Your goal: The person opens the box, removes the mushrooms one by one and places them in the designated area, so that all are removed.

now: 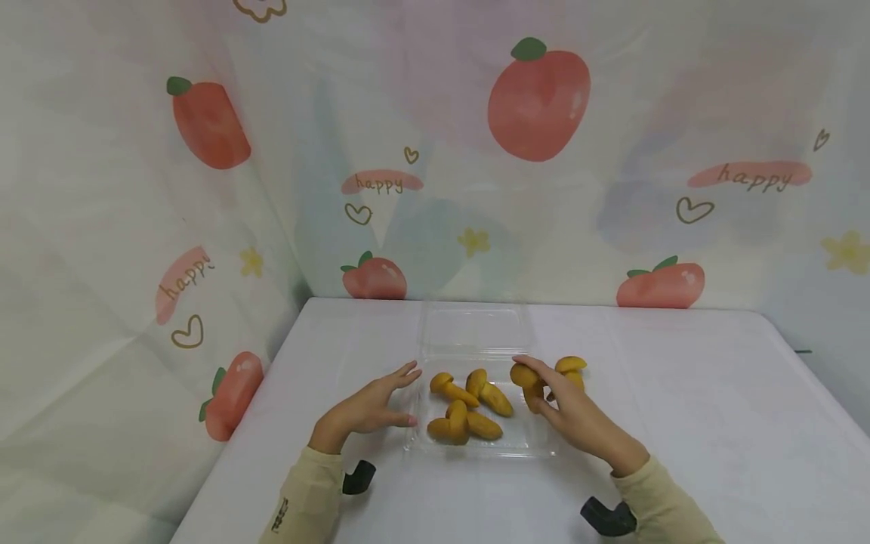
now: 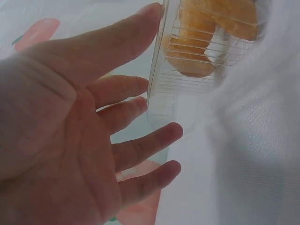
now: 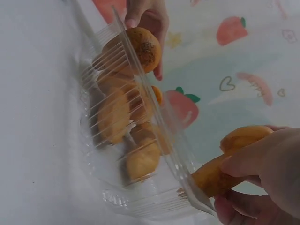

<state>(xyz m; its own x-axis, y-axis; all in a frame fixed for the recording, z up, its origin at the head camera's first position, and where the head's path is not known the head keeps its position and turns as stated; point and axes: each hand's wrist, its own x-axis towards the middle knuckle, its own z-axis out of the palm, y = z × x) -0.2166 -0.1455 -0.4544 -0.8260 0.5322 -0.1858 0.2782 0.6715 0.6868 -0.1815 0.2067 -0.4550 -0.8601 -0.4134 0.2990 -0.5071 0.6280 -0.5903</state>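
Observation:
Several yellow-brown mushrooms (image 1: 496, 398) lie inside a clear plastic clamshell box (image 1: 523, 446), whose lid (image 1: 476, 329) is folded back away from me. My right hand (image 1: 578, 419) pinches one mushroom (image 1: 525, 376) at the box's right side; in the right wrist view its stem (image 3: 211, 178) is by the rim. At the left wall my left hand (image 1: 370, 408) has its fingers spread and holds nothing. Its thumb (image 2: 140, 26) is against or very near the rim in the left wrist view; actual contact I cannot tell.
Another mushroom (image 1: 571, 366) is just beyond my right hand, right of the box, partly hidden. A white cloth (image 1: 700, 423) covers the table. Printed curtains (image 1: 442, 113) stand behind and on the left. Black camera mounts (image 1: 608, 517) stick out by both wrists.

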